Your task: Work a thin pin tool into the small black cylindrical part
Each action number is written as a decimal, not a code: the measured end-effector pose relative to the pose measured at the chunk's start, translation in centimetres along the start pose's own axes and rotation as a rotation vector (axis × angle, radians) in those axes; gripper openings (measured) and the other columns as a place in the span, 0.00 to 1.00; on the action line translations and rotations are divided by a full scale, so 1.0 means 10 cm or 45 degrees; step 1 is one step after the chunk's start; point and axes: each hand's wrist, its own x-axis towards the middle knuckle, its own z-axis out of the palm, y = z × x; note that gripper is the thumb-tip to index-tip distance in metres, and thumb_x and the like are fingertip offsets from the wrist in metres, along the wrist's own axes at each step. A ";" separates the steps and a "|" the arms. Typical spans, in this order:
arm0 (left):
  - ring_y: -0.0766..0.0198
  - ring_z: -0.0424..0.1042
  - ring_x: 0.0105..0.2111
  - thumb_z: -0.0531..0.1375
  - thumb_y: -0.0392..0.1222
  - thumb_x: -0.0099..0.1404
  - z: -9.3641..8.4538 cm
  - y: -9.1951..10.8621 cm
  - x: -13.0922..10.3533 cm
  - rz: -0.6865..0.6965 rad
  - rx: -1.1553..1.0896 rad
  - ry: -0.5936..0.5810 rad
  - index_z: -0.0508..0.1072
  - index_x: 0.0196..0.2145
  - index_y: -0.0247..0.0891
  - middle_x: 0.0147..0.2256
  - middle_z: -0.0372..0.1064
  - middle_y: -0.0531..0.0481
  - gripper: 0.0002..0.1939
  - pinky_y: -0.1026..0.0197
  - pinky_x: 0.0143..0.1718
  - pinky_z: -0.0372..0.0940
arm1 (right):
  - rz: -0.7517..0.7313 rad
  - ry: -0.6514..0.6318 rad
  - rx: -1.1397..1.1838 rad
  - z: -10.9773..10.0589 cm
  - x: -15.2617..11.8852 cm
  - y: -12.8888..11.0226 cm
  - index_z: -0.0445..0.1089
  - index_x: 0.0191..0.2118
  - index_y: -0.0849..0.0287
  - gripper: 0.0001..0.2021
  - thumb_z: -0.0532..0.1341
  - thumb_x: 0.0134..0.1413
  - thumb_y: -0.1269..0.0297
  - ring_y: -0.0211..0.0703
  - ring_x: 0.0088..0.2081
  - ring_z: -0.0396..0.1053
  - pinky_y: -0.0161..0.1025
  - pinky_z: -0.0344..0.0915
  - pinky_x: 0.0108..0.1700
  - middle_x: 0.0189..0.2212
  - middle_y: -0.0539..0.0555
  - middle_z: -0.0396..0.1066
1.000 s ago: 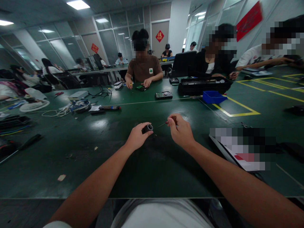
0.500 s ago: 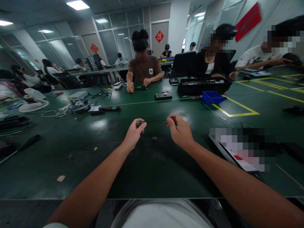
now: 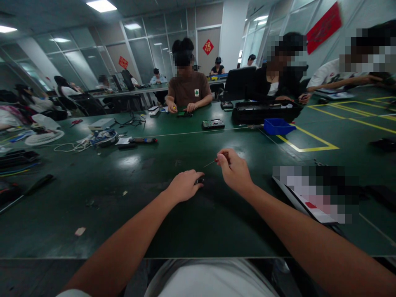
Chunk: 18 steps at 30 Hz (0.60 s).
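L hand [image 3: 185, 186] just went down to the small dark bit [image 3: 201, 180] on the counter [image 3: 198, 231], so it's in reach, can't tell if pinched, w/ R hand [image 3: 235, 170] clamped on the screwdriver [image 3: 215, 161].

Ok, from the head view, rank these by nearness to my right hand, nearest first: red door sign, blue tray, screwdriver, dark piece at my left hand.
1. Screwdriver: held in the right hand.
2. Dark piece: at the left hand.
3. Blue tray: farther across the table, to the right.
4. Red door sign: in the background, beyond the table.
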 end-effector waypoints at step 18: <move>0.59 0.73 0.38 0.60 0.45 0.63 -0.21 -0.18 0.01 -0.269 -0.495 0.516 0.76 0.49 0.42 0.41 0.75 0.48 0.16 0.57 0.43 0.66 | 0.005 -0.028 -0.007 0.01 0.00 0.02 0.67 0.40 0.55 0.11 0.52 0.66 0.56 0.46 0.32 0.74 0.42 0.65 0.34 0.29 0.53 0.75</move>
